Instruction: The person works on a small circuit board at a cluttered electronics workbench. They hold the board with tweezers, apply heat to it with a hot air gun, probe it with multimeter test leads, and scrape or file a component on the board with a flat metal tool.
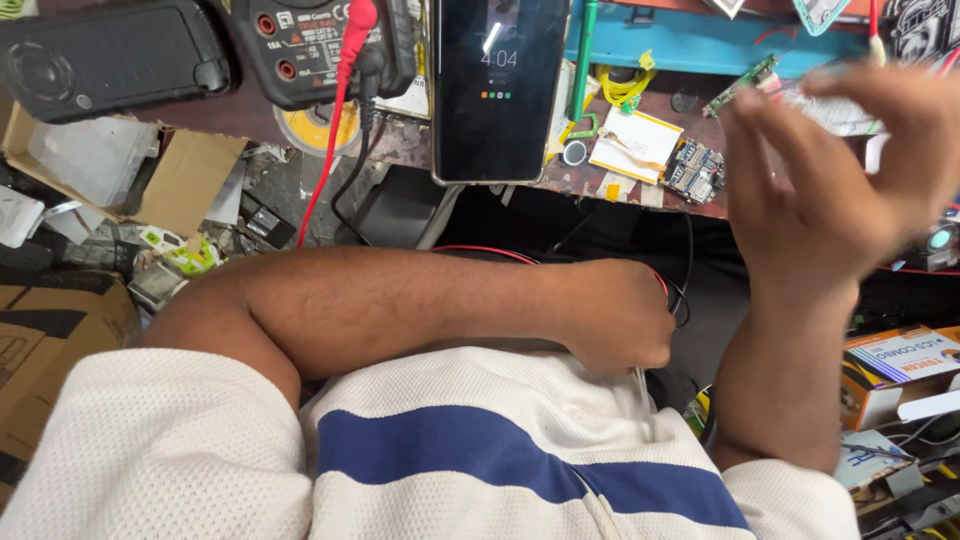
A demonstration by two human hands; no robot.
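My left hand point(622, 318) is curled against my chest, fingers closed around red and black wires point(672, 292) that loop out beside it. My left forearm lies across my white shirt with a blue stripe. My right hand point(840, 170) is raised above the bench edge, blurred, fingers spread and holding nothing. Just beyond its fingertips lie a green circuit strip point(742, 86) and a small blue circuit board point(693, 170). A dark smartphone point(498, 88) with a lit screen lies on the bench ahead of me.
A black multimeter point(305, 45) with a red lead point(335, 110) sits at the top left, next to a black speaker-like box point(105, 55). A cardboard box point(150, 170) and clutter lie lower left. Coloured small boxes point(900, 370) sit at right.
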